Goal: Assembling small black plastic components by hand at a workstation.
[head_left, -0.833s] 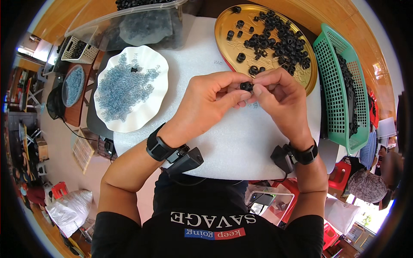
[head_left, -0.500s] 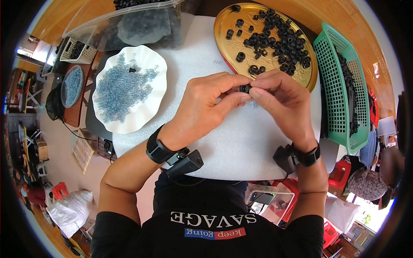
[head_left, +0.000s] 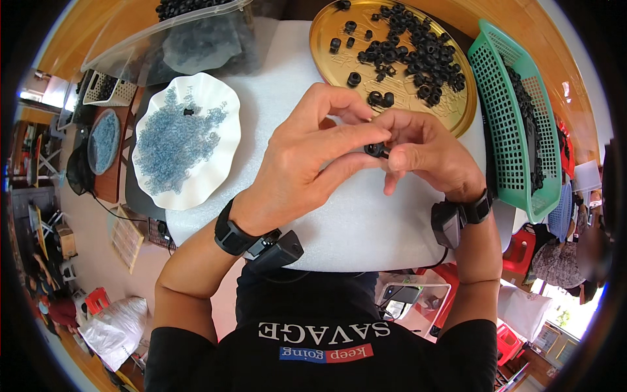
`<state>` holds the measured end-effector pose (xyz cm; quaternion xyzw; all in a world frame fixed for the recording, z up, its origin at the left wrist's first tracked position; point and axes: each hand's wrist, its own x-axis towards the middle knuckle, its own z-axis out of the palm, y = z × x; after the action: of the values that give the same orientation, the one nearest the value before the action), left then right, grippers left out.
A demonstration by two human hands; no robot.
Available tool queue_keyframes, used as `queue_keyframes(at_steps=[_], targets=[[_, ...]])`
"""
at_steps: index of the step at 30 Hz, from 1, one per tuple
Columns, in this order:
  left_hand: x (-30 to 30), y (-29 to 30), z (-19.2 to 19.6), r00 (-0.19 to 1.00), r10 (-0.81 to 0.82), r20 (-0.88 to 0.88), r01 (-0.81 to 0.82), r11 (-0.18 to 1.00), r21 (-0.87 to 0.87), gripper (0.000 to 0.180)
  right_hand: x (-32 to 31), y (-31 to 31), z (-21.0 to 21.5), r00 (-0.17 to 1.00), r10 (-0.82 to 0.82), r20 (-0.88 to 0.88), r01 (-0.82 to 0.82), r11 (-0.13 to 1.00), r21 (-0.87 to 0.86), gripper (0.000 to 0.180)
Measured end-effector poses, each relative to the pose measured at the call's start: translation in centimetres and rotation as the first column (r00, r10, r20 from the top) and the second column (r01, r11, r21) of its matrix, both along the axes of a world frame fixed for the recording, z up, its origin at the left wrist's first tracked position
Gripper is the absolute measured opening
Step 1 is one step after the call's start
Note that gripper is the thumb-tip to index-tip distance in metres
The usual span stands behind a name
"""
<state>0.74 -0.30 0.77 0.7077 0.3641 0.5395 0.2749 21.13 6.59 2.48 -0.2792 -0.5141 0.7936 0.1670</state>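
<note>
A small black plastic part (head_left: 375,149) with a round opening is pinched between the thumb and fingers of my left hand (head_left: 312,145). My right hand (head_left: 434,153) meets it from the other side, its thumb against the part's right end and its fingers curled behind. The fingers hide much of the part. Beyond my hands, a gold oval tray (head_left: 326,64) carries many similar loose black pieces (head_left: 418,55). To the left, a white scalloped plate (head_left: 225,157) holds a heap of fine pale-blue coil springs (head_left: 173,144) with one black piece lying on them.
A green perforated basket (head_left: 499,124) of black parts stands at the right. At the back left is a clear plastic bin (head_left: 150,42) with dark contents. A white foam sheet (head_left: 326,235) covers the table under my hands. Farther left sits a bowl of blue springs (head_left: 106,140).
My right hand has turned, its fingers more curled and its thumb now at the part's side. The part sits slightly lower. The tray and plate have shifted a little left in view.
</note>
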Motion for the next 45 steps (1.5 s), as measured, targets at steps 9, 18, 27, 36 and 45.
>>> queue_keyframes(at_steps=[9, 18, 27, 36, 45], targets=[[-0.3, -0.1, 0.4, 0.993, -0.061, -0.103, 0.066, 0.997, 0.04, 0.033, -0.8, -1.1, -0.9, 0.992, 0.044, -0.12, -0.045, 0.999, -0.009, 0.042], [-0.7, -0.3, 0.5, 0.987, 0.03, -0.157, -0.014, 0.995, 0.1, 0.03, -1.9, -2.4, -1.5, 0.976, -0.026, -0.218, 0.028, 1.0, 0.006, 0.046], [-0.3, -0.2, 1.1, 0.996, -0.082, -0.047, 0.081, 0.997, -0.019, 0.032, -1.5, -2.2, -1.5, 0.947, 0.019, -0.32, -0.04, 0.997, -0.059, 0.048], [-0.4, 0.3, 0.2, 0.989, -0.102, -0.105, 0.121, 0.974, 0.193, 0.036, -2.6, -3.7, -1.1, 0.941, -0.079, -0.328, 0.074, 0.997, -0.027, 0.044], [-0.5, 0.5, 0.7, 0.997, -0.018, -0.079, 0.023, 0.997, 0.069, 0.038, -0.7, -1.5, 0.6, 0.914, -0.241, -0.325, 0.234, 0.97, -0.062, 0.038]])
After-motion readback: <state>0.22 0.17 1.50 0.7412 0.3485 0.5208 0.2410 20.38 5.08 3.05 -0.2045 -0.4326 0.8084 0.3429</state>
